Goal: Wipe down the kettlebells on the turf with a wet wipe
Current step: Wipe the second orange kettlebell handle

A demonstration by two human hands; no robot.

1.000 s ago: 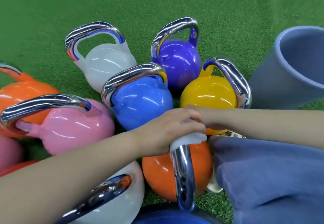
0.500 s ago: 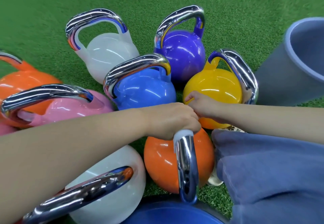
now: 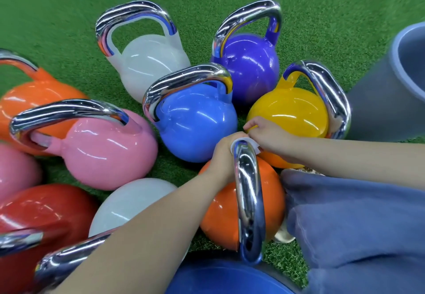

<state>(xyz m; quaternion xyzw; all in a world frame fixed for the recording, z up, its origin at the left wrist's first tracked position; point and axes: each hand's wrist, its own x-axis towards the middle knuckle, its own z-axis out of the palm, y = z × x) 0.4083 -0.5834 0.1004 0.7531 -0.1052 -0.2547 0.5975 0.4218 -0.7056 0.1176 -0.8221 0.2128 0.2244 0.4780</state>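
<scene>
An orange kettlebell (image 3: 220, 213) with a chrome handle (image 3: 249, 201) stands on the turf right in front of me. A white wet wipe (image 3: 254, 145) is wrapped over the far end of that handle. My left hand (image 3: 222, 158) is closed around the wipe and the handle from the left. My right hand (image 3: 269, 135) pinches the wipe from the right, beside the yellow kettlebell (image 3: 292, 112). Around them stand blue (image 3: 195, 128), purple (image 3: 250, 63), white (image 3: 147, 63) and pink (image 3: 103, 151) kettlebells.
A grey bucket (image 3: 386, 100) stands at the right edge. More kettlebells crowd the left: orange (image 3: 34, 96), red (image 3: 34, 211), white (image 3: 124, 204). A blue one (image 3: 225, 280) is at the bottom. My blue-clad knee (image 3: 356, 224) fills the lower right. Green turf (image 3: 69, 6) stretches beyond.
My left hand has slid with the wipe along the chrome handle to its far end. My right hand has shifted up beside it, and the view has tilted down.
</scene>
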